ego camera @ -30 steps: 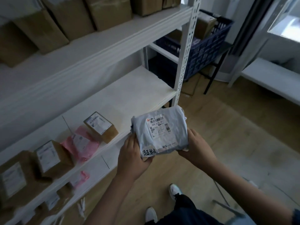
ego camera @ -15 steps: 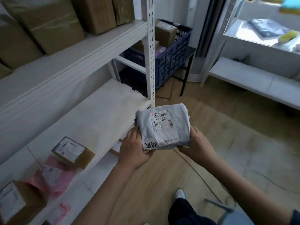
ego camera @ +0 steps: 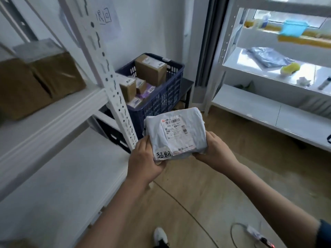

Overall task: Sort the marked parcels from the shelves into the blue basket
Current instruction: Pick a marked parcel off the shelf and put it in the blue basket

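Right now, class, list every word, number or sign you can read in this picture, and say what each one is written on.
"超期": handwritten tag on the grey parcel held in both hands.
"500 E72 0C7", roughly: printed label on the same parcel; its smaller print is too small to read.
"退回": paper sign on the wall above the blue basket.
Labels on the boxes in the basket: too blurred to read.

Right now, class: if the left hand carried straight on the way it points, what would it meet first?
Probably the blue basket, beyond the grey parcel that the left hand holds; depth is unclear, so the white shelf post might come first.
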